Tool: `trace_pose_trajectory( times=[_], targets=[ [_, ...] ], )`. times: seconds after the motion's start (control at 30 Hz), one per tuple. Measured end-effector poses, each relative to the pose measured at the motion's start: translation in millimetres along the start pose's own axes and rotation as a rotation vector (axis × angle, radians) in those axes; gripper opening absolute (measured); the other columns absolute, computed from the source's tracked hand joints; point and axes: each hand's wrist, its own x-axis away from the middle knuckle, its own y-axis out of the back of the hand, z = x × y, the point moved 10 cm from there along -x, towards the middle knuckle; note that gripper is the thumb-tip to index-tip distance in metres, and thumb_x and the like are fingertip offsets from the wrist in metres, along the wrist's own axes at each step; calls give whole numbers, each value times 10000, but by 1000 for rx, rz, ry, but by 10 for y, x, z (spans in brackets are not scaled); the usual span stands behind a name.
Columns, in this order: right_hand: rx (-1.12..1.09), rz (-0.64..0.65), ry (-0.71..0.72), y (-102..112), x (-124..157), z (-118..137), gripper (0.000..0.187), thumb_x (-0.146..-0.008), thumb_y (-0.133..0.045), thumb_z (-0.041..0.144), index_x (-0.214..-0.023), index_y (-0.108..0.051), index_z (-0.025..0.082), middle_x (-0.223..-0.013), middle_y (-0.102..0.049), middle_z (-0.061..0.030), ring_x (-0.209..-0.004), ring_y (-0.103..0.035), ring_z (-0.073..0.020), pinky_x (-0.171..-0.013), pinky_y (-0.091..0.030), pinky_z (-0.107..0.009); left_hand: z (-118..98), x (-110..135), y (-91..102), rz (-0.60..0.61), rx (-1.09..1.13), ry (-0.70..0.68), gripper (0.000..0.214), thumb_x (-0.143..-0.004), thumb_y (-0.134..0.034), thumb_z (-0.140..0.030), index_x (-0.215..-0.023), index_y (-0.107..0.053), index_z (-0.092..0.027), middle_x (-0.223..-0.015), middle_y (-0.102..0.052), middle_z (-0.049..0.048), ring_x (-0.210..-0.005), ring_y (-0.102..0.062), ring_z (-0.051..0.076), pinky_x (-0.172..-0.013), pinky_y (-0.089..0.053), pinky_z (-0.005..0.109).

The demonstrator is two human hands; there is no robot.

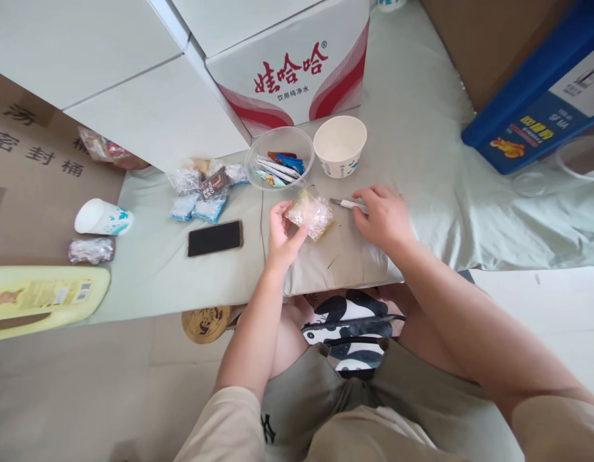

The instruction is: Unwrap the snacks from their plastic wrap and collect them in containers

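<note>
My left hand (283,234) pinches a small crinkled clear-plastic packet (310,214) with yellowish contents, holding it just above the pale green cloth (157,263). My right hand (383,215) rests to the right of the packet, fingers curled over a thin white-handled tool (345,204) that lies on the cloth with its metal tip pointing left. Just behind stand a clear plastic bowl (279,157) of small wrapped sachets and an empty white paper bowl (340,145).
A black phone (214,238) lies left of my hands, beside several small snack packets (200,192). A tipped paper cup (103,218), a foil packet (91,250) and a yellow bottle (41,298) lie far left. A white and red carton (297,70) and a blue box (542,102) stand behind.
</note>
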Motion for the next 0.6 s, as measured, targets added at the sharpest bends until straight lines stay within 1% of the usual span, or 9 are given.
trace_pose_trajectory(
  times=[0.07, 0.13, 0.2, 0.27, 0.33, 0.4, 0.5, 0.57, 0.6],
  targets=[
    [-96, -37, 101, -6, 17, 124, 309, -921, -493, 266, -1148, -684, 180, -1153, -695, -172, -1088, -634, -341, -922, -475, -469, -105, 10, 5, 2, -139, -94, 694, -756, -797, -594, -1292, -491, -277, -1371, -586, 116, -1276, -607, 257, -1083, -492, 399],
    [-235, -13, 238, -64, 59, 299, 317, -917, -503, 279, -1176, -659, 183, -1181, -698, -166, -1121, -643, -322, -958, -494, -459, -170, 26, -25, 37, -280, -134, 686, -774, -787, -553, -1323, -503, -255, -1398, -581, 131, -1300, -590, 271, -1103, -476, 419],
    [-343, 26, 340, -130, 107, 445, 364, -891, -533, 284, -1228, -627, 186, -1248, -692, -163, -1192, -632, -320, -998, -498, -461, -191, 43, -77, 87, -386, -130, 607, -782, -788, -487, -1279, -550, -232, -1313, -641, 122, -1219, -635, 262, -1057, -503, 413],
    [-389, 66, 369, -197, 127, 519, 444, -859, -563, 281, -1291, -594, 183, -1284, -688, -160, -1215, -628, -324, -1015, -495, -469, -195, 49, -94, 100, -426, -105, 444, -814, -757, -431, -1172, -608, -214, -1143, -704, 94, -1061, -687, 229, -966, -541, 381],
    [-401, 97, 348, -242, 118, 533, 499, -837, -576, 264, -1330, -573, 186, -1233, -710, -147, -1151, -653, -317, -984, -506, -465, -193, 34, -38, 46, -405, -70, 277, -870, -689, -392, -1069, -638, -206, -981, -720, 60, -906, -699, 192, -865, -559, 337],
    [-413, 97, 324, -228, 98, 518, 463, -842, -560, 243, -1301, -595, 198, -1150, -727, -130, -1067, -669, -299, -932, -517, -444, -186, 7, 89, -64, -358, -33, 171, -899, -636, -342, -996, -646, -201, -890, -709, 36, -819, -687, 169, -795, -557, 303],
    [-436, 55, 321, -128, 72, 476, 267, -855, -511, 214, -1067, -673, 206, -1010, -723, -113, -964, -665, -272, -856, -516, -404, -165, -22, 298, -233, -282, -1, 85, -852, -638, -241, -927, -635, -201, -830, -685, 9, -773, -668, 155, -742, -544, 272],
    [-443, 19, 296, -59, 46, 402, 181, -838, -504, 198, -921, -664, 212, -930, -707, -100, -916, -654, -261, -812, -508, -383, -127, -35, 391, -296, -229, 24, 117, -805, -628, -172, -916, -620, -206, -804, -663, -6, -738, -652, 141, -690, -527, 247],
    [-444, 0, 265, -32, 29, 344, 158, -824, -509, 191, -885, -652, 215, -911, -703, -95, -899, -649, -256, -796, -504, -376, -101, -40, 420, -313, -202, 41, 146, -787, -614, -144, -917, -611, -209, -791, -650, -12, -712, -642, 133, -659, -515, 234]
  ],
)
